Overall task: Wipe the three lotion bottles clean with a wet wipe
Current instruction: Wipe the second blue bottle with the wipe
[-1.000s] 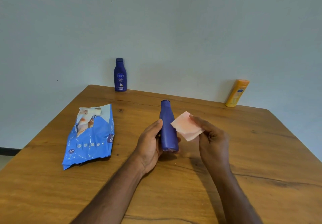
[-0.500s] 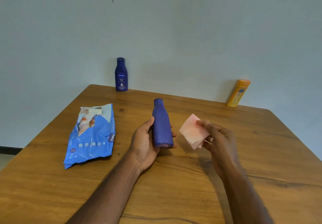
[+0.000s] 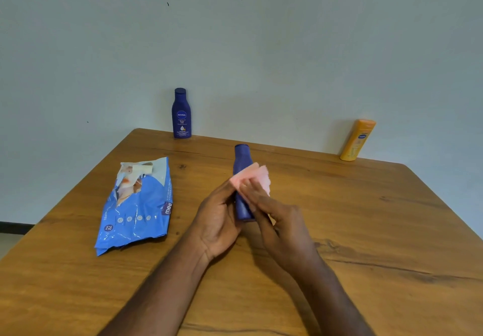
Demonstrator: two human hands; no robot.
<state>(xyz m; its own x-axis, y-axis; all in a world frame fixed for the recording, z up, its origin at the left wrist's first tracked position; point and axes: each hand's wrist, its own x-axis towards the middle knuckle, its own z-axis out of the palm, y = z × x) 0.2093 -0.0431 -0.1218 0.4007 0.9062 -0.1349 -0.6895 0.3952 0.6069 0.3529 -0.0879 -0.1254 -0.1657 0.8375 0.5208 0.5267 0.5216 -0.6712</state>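
Pink wet wipe (image 3: pixel 252 178) is being pressed onto the held bottle (image 3: pixel 243 186) by right-hand fingers (image 3: pixel 251 192), right of the wipes pack (image 3: pixel 136 205); left hand (image 3: pixel 217 220) is gripping it. Firm full-length strokes are being advised.

Held bottle (image 3: pixel 241 168): dark blue, plain.
Wipe (image 3: pixel 254 177): pale pink.
Far bottle (image 3: pixel 181 113), beyond the left hand (image 3: pixel 218 220): navy, white lettering.
Bottle (image 3: pixel 358 140) beyond the right hand (image 3: pixel 282 227): orange-yellow.
Packet (image 3: pixel 136 205): blue, white-dotted.
Surface (image 3: pixel 366 231): brown wood grain.
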